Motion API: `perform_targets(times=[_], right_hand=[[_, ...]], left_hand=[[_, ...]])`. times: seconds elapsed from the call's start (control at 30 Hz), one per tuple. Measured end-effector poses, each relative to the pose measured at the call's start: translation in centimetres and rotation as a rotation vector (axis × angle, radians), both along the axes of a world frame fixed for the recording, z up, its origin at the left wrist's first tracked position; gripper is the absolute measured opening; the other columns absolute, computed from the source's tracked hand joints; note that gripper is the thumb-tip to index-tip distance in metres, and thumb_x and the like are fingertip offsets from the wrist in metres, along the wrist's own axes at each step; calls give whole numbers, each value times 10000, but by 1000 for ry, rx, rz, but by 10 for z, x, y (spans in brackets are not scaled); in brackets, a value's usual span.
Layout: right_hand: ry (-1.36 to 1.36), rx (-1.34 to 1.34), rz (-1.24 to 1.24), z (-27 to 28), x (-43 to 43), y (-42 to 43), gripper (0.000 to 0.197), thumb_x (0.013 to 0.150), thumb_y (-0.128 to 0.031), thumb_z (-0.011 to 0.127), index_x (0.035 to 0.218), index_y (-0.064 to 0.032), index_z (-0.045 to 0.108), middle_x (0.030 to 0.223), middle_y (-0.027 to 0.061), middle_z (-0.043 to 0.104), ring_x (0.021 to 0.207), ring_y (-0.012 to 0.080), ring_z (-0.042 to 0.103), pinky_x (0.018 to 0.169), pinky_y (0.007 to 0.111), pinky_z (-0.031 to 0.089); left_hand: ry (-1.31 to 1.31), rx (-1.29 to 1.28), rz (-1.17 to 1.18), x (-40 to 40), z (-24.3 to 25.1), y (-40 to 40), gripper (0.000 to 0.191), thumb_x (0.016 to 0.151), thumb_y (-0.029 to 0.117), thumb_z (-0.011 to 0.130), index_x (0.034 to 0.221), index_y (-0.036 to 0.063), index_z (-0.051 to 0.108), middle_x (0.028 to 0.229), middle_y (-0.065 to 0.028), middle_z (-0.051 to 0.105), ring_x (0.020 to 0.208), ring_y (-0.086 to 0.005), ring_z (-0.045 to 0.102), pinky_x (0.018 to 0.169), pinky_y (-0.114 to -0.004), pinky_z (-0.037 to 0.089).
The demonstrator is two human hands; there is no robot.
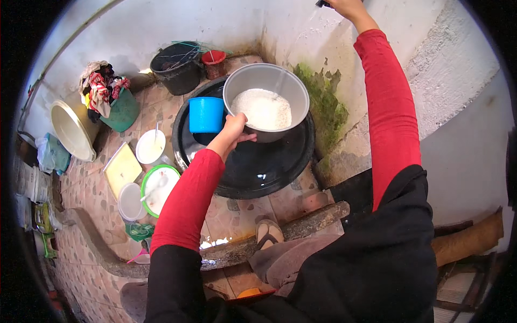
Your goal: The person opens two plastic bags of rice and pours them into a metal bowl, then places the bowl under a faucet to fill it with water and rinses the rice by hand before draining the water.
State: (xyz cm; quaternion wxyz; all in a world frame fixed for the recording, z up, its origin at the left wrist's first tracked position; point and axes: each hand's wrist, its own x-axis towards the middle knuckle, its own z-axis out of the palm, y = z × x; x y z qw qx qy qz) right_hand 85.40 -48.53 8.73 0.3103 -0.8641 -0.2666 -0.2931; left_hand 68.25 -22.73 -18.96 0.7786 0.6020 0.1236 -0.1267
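Observation:
My left hand [235, 133] grips the near left rim of a grey metal pot [297, 95], which holds white rice grains [264, 107]. The pot is over a wide black tub [250, 177] of water. Against the pot's left side a blue plastic mug [206, 115] sits over the tub. My right hand [347, 7], partly cut off by the top edge, is at a dark tap or hose end [322, 3] by the wall. A thin stream of water falls from there towards the pot. Its exact grip does not show.
A black bucket [177, 76] and a red pail [214, 64] stand behind the tub. To the left are a green basket of cloths [121, 111], a cream basin [72, 133], a green-rimmed bowl [147, 183] and a white container [150, 147]. A low concrete curb [315, 220] crosses near my foot.

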Motion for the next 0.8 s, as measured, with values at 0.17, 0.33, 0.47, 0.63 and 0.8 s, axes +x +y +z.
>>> perform_targets(times=[0.17,0.33,0.47,0.63,0.8], right_hand=[[-134,-52,-168,-15,0,7,304,770,-232,663,969,-4,634,840,146,679,748,247,649,716,336,493],[-211,292,-468,-139,-34,10,698,742,-536,642,1184,-16,494,883,144,652,795,292,633,726,376,480],[774,102,-452,-243,-70,-8,952,676,-734,565,1178,71,497,1064,260,592,912,339,631,753,397,520],[1491,277,72,-289,-123,27,704,801,-567,574,1188,19,511,1051,182,608,727,219,664,546,283,554],[1340,593,-45,-304,-115,28,332,815,-222,566,1024,36,556,835,141,653,624,202,650,518,279,546]], left_hand=[[13,-1,-20,4,-9,1,543,785,105,391,1236,-153,234,1055,-340,491,675,-416,616,574,-361,585],[16,25,11,-3,-26,17,522,785,106,397,1213,-153,249,1038,-334,493,668,-405,615,567,-364,582],[-6,52,18,-8,-23,9,513,791,119,406,1202,-130,228,1023,-325,490,657,-390,614,561,-361,580],[16,45,-17,-12,-29,29,520,795,133,412,1208,-99,201,1045,-313,480,671,-381,620,563,-358,581],[11,108,-41,-8,-20,25,591,809,193,423,1268,-95,187,1166,-328,428,699,-364,629,585,-344,580]])
